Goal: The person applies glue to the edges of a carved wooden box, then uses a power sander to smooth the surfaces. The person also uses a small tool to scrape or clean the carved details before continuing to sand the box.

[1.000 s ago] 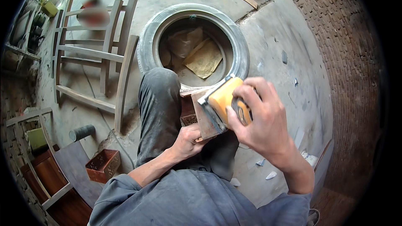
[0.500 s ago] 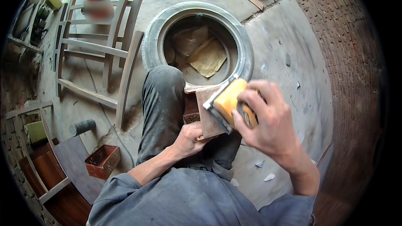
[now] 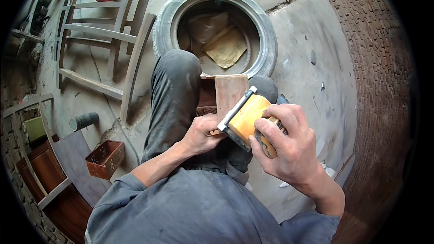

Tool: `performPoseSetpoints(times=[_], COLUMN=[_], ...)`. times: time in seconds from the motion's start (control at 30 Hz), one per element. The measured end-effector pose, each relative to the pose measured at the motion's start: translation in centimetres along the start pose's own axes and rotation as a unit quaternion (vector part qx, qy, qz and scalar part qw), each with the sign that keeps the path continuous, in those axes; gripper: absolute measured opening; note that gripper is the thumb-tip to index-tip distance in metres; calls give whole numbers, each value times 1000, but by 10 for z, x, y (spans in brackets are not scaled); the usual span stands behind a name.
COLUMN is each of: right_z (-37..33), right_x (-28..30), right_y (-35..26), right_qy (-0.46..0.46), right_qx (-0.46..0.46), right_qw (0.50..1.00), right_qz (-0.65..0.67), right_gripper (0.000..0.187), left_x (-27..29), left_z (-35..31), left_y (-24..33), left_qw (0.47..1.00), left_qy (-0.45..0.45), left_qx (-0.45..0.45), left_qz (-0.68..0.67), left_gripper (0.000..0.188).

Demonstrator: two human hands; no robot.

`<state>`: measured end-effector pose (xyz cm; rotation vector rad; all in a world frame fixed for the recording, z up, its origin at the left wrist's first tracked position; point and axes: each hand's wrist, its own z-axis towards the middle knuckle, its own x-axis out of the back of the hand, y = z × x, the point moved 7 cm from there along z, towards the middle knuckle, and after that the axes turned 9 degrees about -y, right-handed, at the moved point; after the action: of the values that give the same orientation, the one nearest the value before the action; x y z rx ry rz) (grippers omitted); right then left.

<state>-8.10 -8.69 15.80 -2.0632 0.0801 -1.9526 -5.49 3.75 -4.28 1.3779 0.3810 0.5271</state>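
Observation:
A wooden box (image 3: pixel 232 94), its pale side panel worn and reddish-brown inside, rests between my knees. My left hand (image 3: pixel 205 133) grips its near end, fingers curled around the edge and thumb hidden. In my right hand (image 3: pixel 289 142) is a yellow sander (image 3: pixel 249 116) with a dark handle and a metal clamp bar along its edge. The sander lies tilted over the near part of the panel, and whether its pad touches the wood is hidden. My fingers wrap around its handle.
A large tyre (image 3: pixel 165 18) with a yellowed sheet (image 3: pixel 226 47) inside lies beyond my knees. Wooden chair frames (image 3: pixel 138 70) stand at left. A small reddish box (image 3: pixel 105 160) and a dark cylinder (image 3: pixel 84 121) sit nearer. Brick paving (image 3: pixel 375 63) runs along the right.
The sander has slid down toward me along the panel, uncovering its far part. My left hand keeps its hold on the box. The whole view has tilted, shifting the surroundings upward.

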Motion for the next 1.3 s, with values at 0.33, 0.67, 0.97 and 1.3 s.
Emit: performPoseSetpoints(times=[0.33,0.67,0.97,1.3], right_z=[-3,3,6,13], right_x=[0,4,6,5], right_y=[3,5,6,4], right_qy=[-6,-15,-22,-25], right_qx=[9,50,73,94], right_qw=[1000,998,996,995], right_qz=[-5,-25,-41,-36], right_gripper=[31,31,28,26], left_x=[2,9,17,18], left_z=[2,4,5,6], left_y=[-1,-3,-3,-4], left_qw=[999,998,996,995], left_qy=[7,-9,-67,-56], left_qx=[0,11,31,8], left_qz=[-34,-61,-59,-78], left_gripper=[22,21,20,19])
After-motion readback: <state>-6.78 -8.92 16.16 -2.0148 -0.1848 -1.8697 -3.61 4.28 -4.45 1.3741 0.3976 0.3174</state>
